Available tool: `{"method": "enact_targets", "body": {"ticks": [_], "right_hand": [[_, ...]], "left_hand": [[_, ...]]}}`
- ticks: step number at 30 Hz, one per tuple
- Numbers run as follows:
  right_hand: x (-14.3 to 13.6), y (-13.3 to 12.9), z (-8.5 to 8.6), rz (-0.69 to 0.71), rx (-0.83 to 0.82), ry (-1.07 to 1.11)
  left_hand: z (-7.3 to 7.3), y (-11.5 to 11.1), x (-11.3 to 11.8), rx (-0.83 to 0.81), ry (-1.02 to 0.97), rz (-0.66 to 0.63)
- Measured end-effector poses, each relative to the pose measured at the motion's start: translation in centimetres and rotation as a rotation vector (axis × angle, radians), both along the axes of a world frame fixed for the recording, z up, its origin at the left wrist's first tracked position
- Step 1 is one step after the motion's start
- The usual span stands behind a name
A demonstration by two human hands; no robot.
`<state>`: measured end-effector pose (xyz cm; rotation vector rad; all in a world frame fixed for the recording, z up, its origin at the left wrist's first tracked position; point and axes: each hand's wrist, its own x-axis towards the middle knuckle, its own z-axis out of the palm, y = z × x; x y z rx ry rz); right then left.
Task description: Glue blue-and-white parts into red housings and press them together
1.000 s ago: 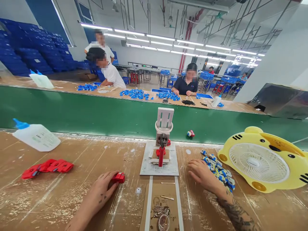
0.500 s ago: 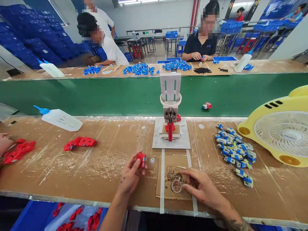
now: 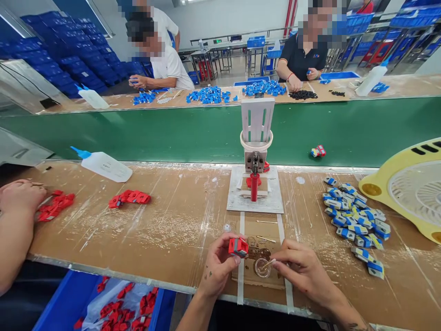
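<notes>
Left hand had slid closer to the clear cup since the last frame, fingers gripping a red plastic block, lower centre of frame, long axis roughly sideways. Right hand pinched a cotton swab angled into the cup; block sat left and slightly up. Blue bin, lower left, held red parts.

Rear wall was white, red pipes upright right of centre. Blue crates stood stacked far left. Metal-framed tables sat on grey floor, red stools by them. Green strip ran between near bench and far bench, both brown-topped.
</notes>
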<state>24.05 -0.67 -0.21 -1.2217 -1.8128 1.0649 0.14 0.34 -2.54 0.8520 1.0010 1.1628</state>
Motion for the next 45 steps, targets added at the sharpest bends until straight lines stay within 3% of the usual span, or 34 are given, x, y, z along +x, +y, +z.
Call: {"method": "enact_targets", "body": {"ticks": [6, 9, 15, 20, 26, 31, 38, 42, 45], "right_hand": [[-0.3, -0.3, 0.5, -0.321, -0.034, 0.386], [-1.2, -0.2, 0.5, -0.385, -0.044, 0.501], [-2.2, -0.1, 0.6, -0.319, -0.071, 0.406], [-1.7, -0.1, 1.1, -0.321, -0.009, 0.315], [-1.1, -0.2, 2.5, -0.364, 0.09, 0.213], [-0.4, -0.7, 3.2, -0.366, 0.204, 0.193], [-0.9, -0.9, 1.0, -0.052, 0.252, -0.102], [-1.5, -0.8, -0.3, -0.019, 0.273, -0.19], [-1.1, -0.9, 0.1, -0.054, 0.31, -0.126]], "left_hand": [[-0.5, -0.8, 1.8, 0.128, 0.019, -0.068], [0.1, -1.0, 2.9, 0.208, 0.021, -0.052], [0.9, -1.3, 3.2, 0.243, 0.08, -0.092], [0.7, -1.4, 2.9, 0.266, 0.137, -0.074], [0.6, -1.5, 2.3, 0.411, 0.255, -0.034], [-0.4, -1.6, 1.6, 0.431, 0.313, -0.023], [-1.5, -1.2, 0.6, 0.354, 0.333, 0.068], [-1.2, -1.1, 0.5, 0.336, 0.333, 0.091], [-1.0, -1.2, 0.5, 0.312, 0.316, 0.094]]}}
